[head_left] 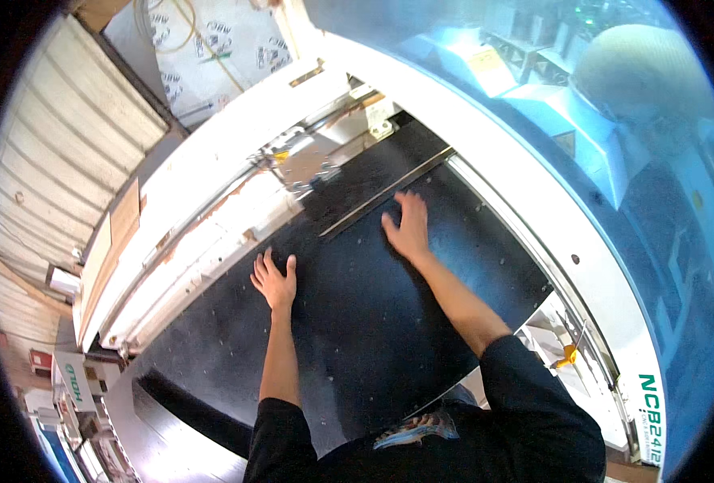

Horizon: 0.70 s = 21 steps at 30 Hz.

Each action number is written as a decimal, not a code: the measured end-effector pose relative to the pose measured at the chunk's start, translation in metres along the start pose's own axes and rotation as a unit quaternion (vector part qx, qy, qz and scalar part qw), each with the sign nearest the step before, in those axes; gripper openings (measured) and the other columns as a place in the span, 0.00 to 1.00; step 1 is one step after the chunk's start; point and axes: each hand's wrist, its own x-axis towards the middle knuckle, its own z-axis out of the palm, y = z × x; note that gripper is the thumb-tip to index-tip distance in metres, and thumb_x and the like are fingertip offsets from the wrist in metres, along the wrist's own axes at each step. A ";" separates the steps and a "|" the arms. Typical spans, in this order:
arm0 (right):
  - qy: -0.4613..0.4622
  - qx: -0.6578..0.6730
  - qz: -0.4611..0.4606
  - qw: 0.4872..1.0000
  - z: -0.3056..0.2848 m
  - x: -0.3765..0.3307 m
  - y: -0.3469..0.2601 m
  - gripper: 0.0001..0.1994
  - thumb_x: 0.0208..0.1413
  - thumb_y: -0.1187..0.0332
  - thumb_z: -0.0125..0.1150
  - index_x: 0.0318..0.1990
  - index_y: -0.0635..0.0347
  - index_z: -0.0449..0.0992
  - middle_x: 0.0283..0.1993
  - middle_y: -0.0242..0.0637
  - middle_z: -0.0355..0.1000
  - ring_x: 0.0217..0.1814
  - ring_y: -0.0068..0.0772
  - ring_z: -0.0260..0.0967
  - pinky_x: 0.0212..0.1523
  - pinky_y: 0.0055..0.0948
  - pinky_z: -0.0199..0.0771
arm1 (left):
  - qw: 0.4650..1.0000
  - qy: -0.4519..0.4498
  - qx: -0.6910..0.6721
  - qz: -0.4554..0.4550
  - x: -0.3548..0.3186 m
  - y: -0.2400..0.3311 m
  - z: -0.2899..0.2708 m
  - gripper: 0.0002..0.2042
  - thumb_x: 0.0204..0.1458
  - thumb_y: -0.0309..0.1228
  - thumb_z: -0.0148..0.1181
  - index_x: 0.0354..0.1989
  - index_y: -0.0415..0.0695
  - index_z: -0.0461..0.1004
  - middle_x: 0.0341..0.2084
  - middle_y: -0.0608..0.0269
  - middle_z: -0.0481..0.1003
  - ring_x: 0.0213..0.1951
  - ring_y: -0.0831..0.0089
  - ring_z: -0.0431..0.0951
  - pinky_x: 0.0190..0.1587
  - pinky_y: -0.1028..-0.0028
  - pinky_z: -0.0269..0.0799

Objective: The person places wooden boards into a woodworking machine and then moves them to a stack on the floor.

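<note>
A broad black panel (357,314) with pale specks fills the middle, lying in front of me inside a white machine frame. My left hand (275,280) is at its left part, near the light rail, fingers spread and nothing in them. Further right, my right hand (410,228) is over the panel with fingers apart and also holds nothing. Just beyond its fingertips a thin light strip (389,191) runs slantwise across the dark surface. Whether either palm presses on the panel, I cannot tell.
The white machine frame (453,105) borders the far and right sides. Blue-tinted clear cover (655,201) stands at the right. Machine parts and wiring (305,169) sit along the left rail. A yellow fitting (566,356) is near the right edge; a black strip (196,414) lies lower left.
</note>
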 end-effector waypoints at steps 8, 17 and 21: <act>-0.254 -0.040 -0.079 0.963 -0.121 -0.142 -0.048 0.23 0.62 0.60 0.62 0.62 0.57 0.73 0.74 0.49 0.58 0.80 0.54 0.48 0.78 0.54 0.44 | 0.999 0.030 0.015 0.009 -0.005 -0.005 0.008 0.37 0.60 0.64 0.50 0.70 0.51 0.61 0.68 0.48 0.61 0.71 0.51 0.57 0.71 0.41 0.44; -0.228 -0.036 -0.026 0.973 -0.163 -0.196 -0.053 0.18 0.65 0.62 0.58 0.60 0.55 0.75 0.74 0.44 0.61 0.80 0.47 0.48 0.80 0.51 0.42 | 0.993 0.056 0.094 0.041 0.006 -0.008 0.020 0.35 0.61 0.65 0.48 0.67 0.53 0.66 0.64 0.50 0.67 0.68 0.52 0.63 0.66 0.41 0.55; -0.197 -0.054 0.016 0.979 -0.181 -0.237 -0.058 0.18 0.65 0.63 0.56 0.60 0.55 0.74 0.73 0.43 0.61 0.81 0.46 0.47 0.80 0.50 0.41 | 0.989 0.066 0.125 0.039 0.013 -0.031 0.032 0.34 0.60 0.68 0.45 0.66 0.58 0.67 0.65 0.52 0.67 0.68 0.54 0.64 0.65 0.40 0.58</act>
